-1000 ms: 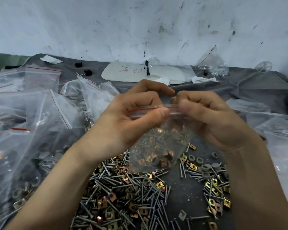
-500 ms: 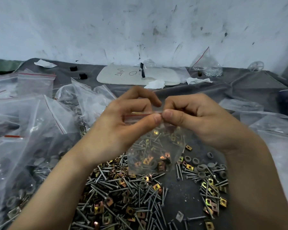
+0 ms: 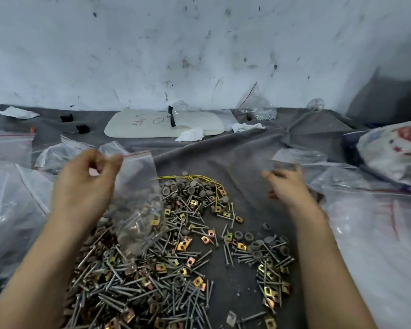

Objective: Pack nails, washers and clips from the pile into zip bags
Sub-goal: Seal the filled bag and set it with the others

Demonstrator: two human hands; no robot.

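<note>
Scuffed white wall backs a tabletop draped in dark grey cloth. Spread over the near middle of it is the pile: grey nails, brass-coloured square clips and dull grey washers. A smaller scatter sits off to the right, and a loop of yellow wire lies at the far edge.

The hands are well apart. The left hand is raised over the left part of the pile, thumb and fingertips pinching the top corner of a zip bag just below its red strip. The bag hangs from that pinch, its lower half bulging with nails, washers and a few clips. It is blurred, and I can't say whether the strip is pressed closed.

The right hand is out to the right above bare cloth, fingers pointing away toward a flat clear bag. That hand is smeared too. Its fingertips look to be at the bag's near edge, but whether they grip it I cannot tell.

Heaped filled bags crowd the left side, and limp empty bags cover the right. Farther back lie a white board with handwriting on it, crumpled tissue, two small black blocks and a propped bag against the wall. A printed sack sits at the far right.
</note>
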